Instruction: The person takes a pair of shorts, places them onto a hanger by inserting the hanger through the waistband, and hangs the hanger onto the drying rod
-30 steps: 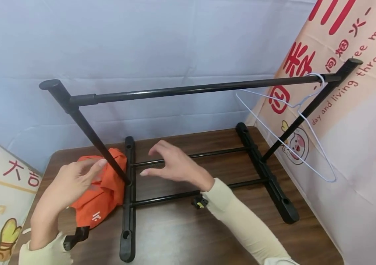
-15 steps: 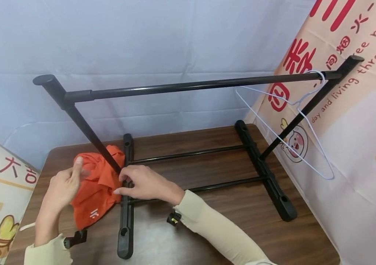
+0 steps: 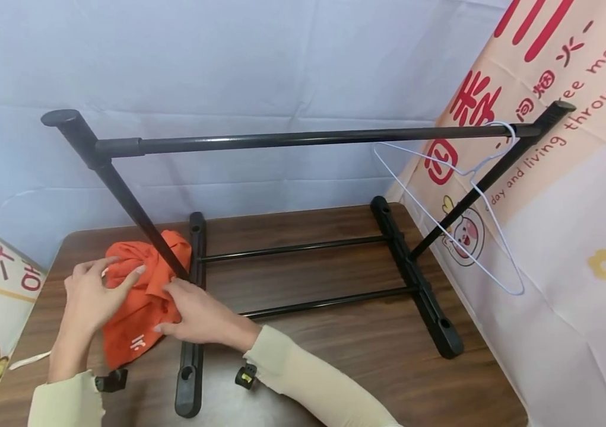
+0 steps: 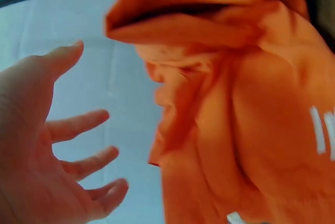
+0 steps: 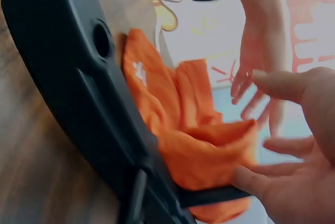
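In the head view, a crumpled orange cloth (image 3: 126, 335) lies on the brown wood-grain desk (image 3: 367, 356), beside a long black foot (image 3: 189, 379) of the black tube rack (image 3: 281, 141). The bare left hand (image 3: 86, 299) and right hand (image 3: 201, 311) flank it, probably to reach it from both sides. A pale-blue wire hanger (image 3: 472, 175) hangs by its hook from the top bar.

Left wrist: thumb and fingers spread, apart from the cloth, whose fold gapes darkly.

Right wrist: thumb and fingers parted at the cloth's edge; I cannot tell whether they touch it.
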`<state>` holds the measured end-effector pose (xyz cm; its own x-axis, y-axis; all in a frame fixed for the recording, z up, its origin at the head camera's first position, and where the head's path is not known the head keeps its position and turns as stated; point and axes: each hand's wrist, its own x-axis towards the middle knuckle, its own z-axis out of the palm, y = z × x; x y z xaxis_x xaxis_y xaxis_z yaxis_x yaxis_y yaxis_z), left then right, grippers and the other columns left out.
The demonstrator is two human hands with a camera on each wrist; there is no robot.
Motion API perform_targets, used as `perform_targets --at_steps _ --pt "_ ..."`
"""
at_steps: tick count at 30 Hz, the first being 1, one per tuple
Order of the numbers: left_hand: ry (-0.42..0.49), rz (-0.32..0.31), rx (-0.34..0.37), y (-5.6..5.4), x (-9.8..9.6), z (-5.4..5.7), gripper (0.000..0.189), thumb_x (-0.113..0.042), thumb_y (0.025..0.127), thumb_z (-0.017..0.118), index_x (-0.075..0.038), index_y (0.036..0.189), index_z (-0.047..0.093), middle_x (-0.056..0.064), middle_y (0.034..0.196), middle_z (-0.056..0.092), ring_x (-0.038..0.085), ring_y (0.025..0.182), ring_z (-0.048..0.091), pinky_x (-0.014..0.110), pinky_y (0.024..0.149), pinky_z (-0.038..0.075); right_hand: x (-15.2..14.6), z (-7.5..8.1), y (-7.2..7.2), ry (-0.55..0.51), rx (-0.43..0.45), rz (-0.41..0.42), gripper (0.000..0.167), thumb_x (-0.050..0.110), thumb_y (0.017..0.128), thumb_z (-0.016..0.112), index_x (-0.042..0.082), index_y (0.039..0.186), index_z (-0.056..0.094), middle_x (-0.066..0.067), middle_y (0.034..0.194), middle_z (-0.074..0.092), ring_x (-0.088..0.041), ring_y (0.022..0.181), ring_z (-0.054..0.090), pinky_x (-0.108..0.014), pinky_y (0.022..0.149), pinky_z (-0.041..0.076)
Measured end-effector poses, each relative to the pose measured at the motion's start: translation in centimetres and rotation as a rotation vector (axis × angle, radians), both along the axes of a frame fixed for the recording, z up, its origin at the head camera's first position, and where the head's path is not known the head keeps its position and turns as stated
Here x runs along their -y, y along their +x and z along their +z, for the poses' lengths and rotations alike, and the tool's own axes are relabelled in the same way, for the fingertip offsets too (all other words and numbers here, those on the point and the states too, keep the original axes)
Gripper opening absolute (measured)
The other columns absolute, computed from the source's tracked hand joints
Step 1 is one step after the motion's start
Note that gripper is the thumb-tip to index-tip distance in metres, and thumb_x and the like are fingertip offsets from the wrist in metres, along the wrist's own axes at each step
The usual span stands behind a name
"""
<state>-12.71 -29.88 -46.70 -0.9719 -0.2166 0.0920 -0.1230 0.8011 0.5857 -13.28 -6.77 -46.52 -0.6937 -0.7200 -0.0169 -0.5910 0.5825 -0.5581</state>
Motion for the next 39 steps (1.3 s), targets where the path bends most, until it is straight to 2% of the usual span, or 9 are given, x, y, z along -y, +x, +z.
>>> perform_targets --at_steps 4,9,12,17,20,24,29,35,39 --pt "-0.021 0.008 0.073 -0.9 0.9 -1.3 0.099 -0.064 0.097 0.062 0.004 0.161 0.030 0.047 0.156 0.020 0.068 0.140 0.015 0.083 0.101 0.020 1.7 -1.1 1.0 -0.011 0.020 -0.039 0.095 0.050 0.097 0.071 0.009 0.167 0.022 -0.016 0.176 0.017 -0.023 0.163 0.025 -0.026 0.125 0.035" --pt "-0.016 0.028 0.119 -2.0 1.5 -3.2 0.116 -0.067 0.094 0.064 -0.001 0.167 0.004 0.044 0.165 0.000 0.069 0.148 0.003 0.089 0.103 0.025 4.4 -2.7 2.4 0.031 0.045 -0.122 0.131 0.062 0.087 0.078 0.008 0.168 -0.009 -0.024 0.175 -0.012 -0.039 0.165 0.003 -0.034 0.130 0.029" --pt "-0.004 0.034 0.157 -2.7 2.0 -4.0 0.119 -0.071 0.095 0.058 -0.002 0.167 -0.007 0.044 0.166 -0.007 0.069 0.150 -0.001 0.089 0.101 0.029 5.8 -3.3 2.6 0.040 0.026 -0.207 0.136 0.066 0.085 0.079 0.005 0.167 -0.010 -0.027 0.175 -0.006 -0.046 0.163 0.011 -0.040 0.128 0.033" --pt "0.040 0.045 0.223 -3.7 2.6 -4.9 0.118 -0.074 0.098 0.049 -0.001 0.164 -0.017 0.043 0.166 -0.011 0.073 0.148 0.003 0.089 0.102 0.027 7.1 -3.9 2.1 -0.021 0.065 -0.305 0.133 0.066 0.087 0.076 0.006 0.167 -0.013 -0.019 0.177 -0.002 -0.038 0.165 0.011 -0.043 0.130 0.031" --pt "0.033 0.036 0.239 -4.1 2.5 -5.5 0.118 -0.074 0.098 0.048 0.002 0.164 -0.014 0.046 0.165 -0.002 0.075 0.144 0.017 0.086 0.107 0.028 7.4 -3.8 1.8 -0.106 0.093 -0.340 0.136 0.059 0.087 0.080 0.008 0.166 -0.018 -0.014 0.178 -0.005 -0.033 0.166 0.010 -0.043 0.130 0.031" --pt "0.017 0.007 0.223 -4.3 2.3 -6.3 0.112 -0.070 0.101 0.048 0.007 0.164 -0.004 0.051 0.158 0.015 0.072 0.138 0.032 0.080 0.110 0.034 7.7 -3.7 1.4 -0.231 0.126 -0.379 0.138 0.047 0.085 0.087 0.013 0.166 -0.020 -0.013 0.177 0.002 -0.027 0.163 0.020 -0.036 0.125 0.038" --pt "0.027 -0.015 0.183 -4.2 2.8 -7.3 0.101 -0.061 0.104 0.049 0.008 0.164 0.006 0.053 0.153 0.025 0.068 0.139 0.034 0.077 0.113 0.034 7.9 -4.3 1.1 -0.328 0.242 -0.441 0.133 0.039 0.083 0.090 0.017 0.167 -0.010 -0.015 0.173 0.020 -0.019 0.153 0.039 -0.028 0.115 0.047" --pt "0.051 -0.044 0.131 -4.0 3.0 -8.2 0.089 -0.049 0.104 0.054 0.010 0.161 0.019 0.050 0.147 0.039 0.064 0.135 0.044 0.073 0.113 0.038 8.0 -5.5 0.9 -0.376 0.365 -0.514 0.124 0.034 0.080 0.092 0.018 0.167 0.004 -0.002 0.172 0.023 -0.017 0.152 0.031 -0.036 0.120 0.042" --pt "0.063 -0.020 0.102 -3.8 3.0 -8.7 0.084 -0.046 0.102 0.056 0.010 0.158 0.027 0.047 0.142 0.047 0.061 0.130 0.051 0.071 0.109 0.042 8.3 -5.5 0.8 -0.371 0.392 -0.539 0.123 0.029 0.077 0.093 0.015 0.167 0.010 0.001 0.172 0.025 -0.017 0.154 0.028 -0.036 0.124 0.038"
